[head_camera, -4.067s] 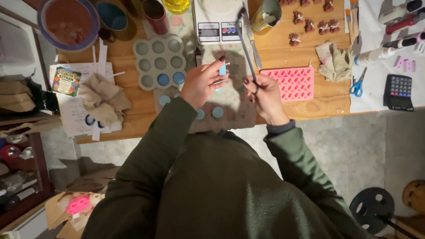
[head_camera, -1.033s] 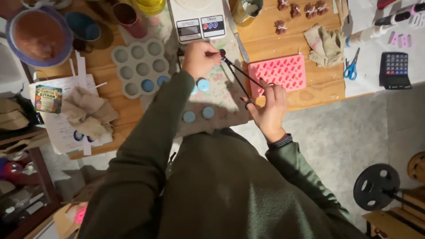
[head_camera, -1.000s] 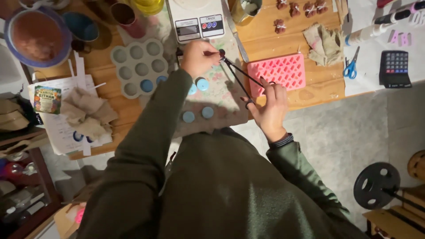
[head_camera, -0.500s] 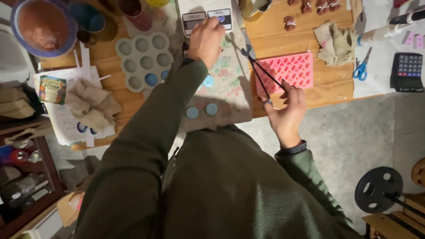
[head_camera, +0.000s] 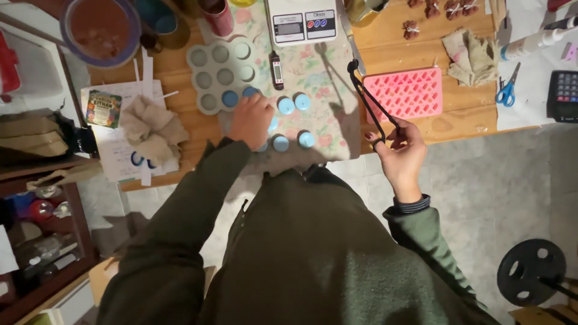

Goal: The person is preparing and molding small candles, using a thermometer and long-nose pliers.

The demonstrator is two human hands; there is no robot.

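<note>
I stand at a wooden worktable (head_camera: 457, 120) whose top runs across the far side of my view, lit warmly from above while the edges fall dim. Under me the floor (head_camera: 506, 186) is pale grey stone tile. On my left a dark wooden shelf unit (head_camera: 54, 241) holds jars and clutter. Near right, a black weight plate (head_camera: 530, 271) rests on the floor.

scale (head_camera: 299, 24) behind discs (head_camera: 294, 103), mould (head_camera: 404, 94) right

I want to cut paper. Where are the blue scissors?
In the head view, the blue scissors lie far right on the table, between the beige cloth and the calculator.
</note>
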